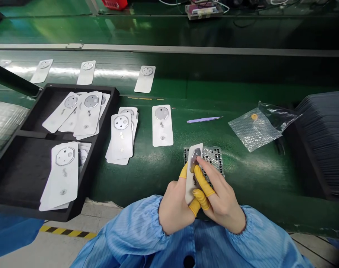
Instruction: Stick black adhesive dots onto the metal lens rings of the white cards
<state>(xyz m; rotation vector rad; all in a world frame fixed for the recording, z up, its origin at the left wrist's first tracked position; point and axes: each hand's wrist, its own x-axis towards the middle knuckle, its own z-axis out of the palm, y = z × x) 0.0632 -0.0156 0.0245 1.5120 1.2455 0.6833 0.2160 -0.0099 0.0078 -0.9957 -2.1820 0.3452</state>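
Note:
Both my hands hold one white phone back cover (pixel 192 171) upright, just above the green table's near edge. My left hand (pixel 175 208) grips its lower part, with yellow finger cots on thumb and fingers. My right hand (pixel 221 195) is closed round the cover from the right, its index fingertip pressing the grey octagonal camera plate (pixel 195 156) near the top. Under the hands lies a small sheet of dark round stickers (pixel 214 158).
A black two-compartment tray (pixel 26 169) at left holds stacks of white covers. More covers lie in a pile (pixel 121 137), singly (pixel 162 125) and on the far belt (pixel 145 79). Purple tweezers (pixel 204 119) and a bubble-wrap bag (pixel 253 128) lie right of centre. Dark stacked sheets (pixel 325 141) fill the right edge.

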